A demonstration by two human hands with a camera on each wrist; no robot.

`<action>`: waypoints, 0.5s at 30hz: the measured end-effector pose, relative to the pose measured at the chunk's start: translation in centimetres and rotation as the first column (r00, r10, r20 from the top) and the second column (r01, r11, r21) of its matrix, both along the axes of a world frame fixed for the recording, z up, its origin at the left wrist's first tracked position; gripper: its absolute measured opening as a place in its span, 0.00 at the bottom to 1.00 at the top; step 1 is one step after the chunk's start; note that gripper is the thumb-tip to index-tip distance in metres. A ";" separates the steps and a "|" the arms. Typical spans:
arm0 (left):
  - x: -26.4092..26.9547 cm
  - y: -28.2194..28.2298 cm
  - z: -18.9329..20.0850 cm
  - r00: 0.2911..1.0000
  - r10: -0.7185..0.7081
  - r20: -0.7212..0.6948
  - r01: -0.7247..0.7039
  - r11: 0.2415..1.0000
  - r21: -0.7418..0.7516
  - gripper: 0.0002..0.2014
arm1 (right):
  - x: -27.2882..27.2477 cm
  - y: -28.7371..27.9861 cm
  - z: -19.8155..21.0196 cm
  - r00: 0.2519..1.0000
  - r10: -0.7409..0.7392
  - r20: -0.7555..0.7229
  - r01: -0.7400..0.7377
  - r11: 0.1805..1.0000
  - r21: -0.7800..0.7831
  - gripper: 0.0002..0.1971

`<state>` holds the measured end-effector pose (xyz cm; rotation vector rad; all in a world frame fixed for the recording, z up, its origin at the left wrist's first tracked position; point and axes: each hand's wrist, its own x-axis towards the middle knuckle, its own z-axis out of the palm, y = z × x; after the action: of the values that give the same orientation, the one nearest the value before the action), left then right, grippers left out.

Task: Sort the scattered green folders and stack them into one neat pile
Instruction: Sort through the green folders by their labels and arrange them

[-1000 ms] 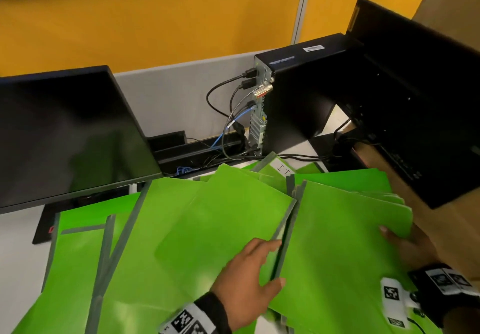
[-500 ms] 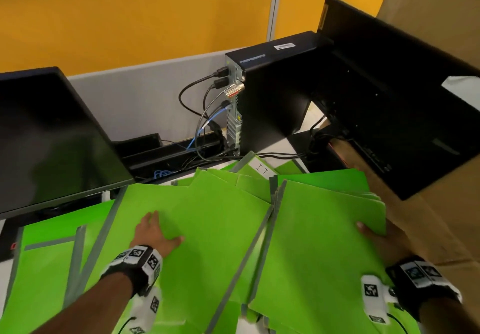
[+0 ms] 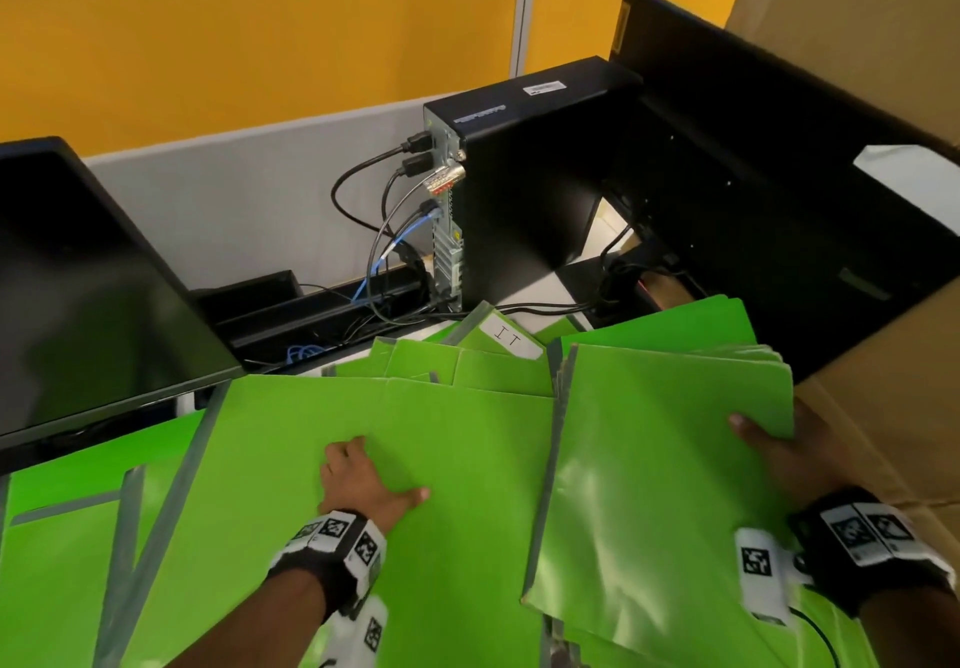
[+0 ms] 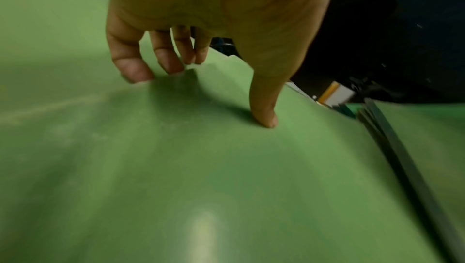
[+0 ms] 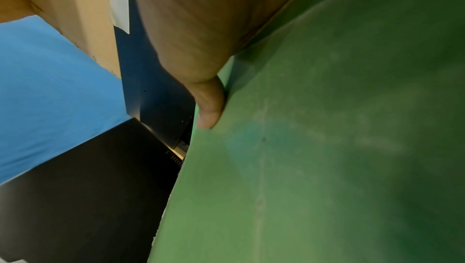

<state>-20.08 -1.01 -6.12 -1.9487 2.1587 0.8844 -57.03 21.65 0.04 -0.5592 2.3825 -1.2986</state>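
Note:
Several green folders lie scattered over the desk. My left hand (image 3: 366,480) presses on the big middle folder (image 3: 467,537); in the left wrist view its bent fingertips (image 4: 135,72) and thumb touch the folder's surface (image 4: 226,187). My right hand (image 3: 774,451) grips the right edge of a stack of green folders (image 3: 660,459), thumb on top and fingers hidden beneath. The right wrist view shows that thumb (image 5: 210,108) pinching the stack's edge (image 5: 302,168). A folder with a white "IT" label (image 3: 511,342) sticks out at the back. More folders (image 3: 67,563) lie at the left.
A dark monitor (image 3: 78,293) stands at the left. Behind the folders are a black computer tower (image 3: 530,189) and its cables (image 3: 384,230). Another black monitor (image 3: 779,173) and a cardboard box (image 3: 883,407) crowd the right side.
My left hand left the seam beside the right stack and now presses on the middle folder, which has turned squarer to the stack. My right hand keeps its grip.

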 end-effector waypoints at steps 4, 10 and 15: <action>-1.2 -0.3 0.3 0.968 0.174 -0.179 -0.143 0.975 0.173 0.48 | -0.1 0.1 0.0 0.999 -0.024 -0.034 0.026 0.998 0.053 0.17; -0.5 -2.4 0.8 0.805 0.419 -0.420 -0.205 0.861 0.466 0.41 | -0.4 -0.3 1.1 0.997 -0.015 -0.081 0.024 0.993 0.113 0.18; -1.4 -2.9 1.3 0.755 0.500 -0.424 -0.154 0.764 0.627 0.46 | -0.7 -0.2 1.3 0.998 -0.011 -0.070 0.020 0.990 0.142 0.23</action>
<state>-21.45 -3.89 -4.86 -1.9231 1.4275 2.1340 -57.74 21.47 1.31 -0.5522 2.5160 -1.1208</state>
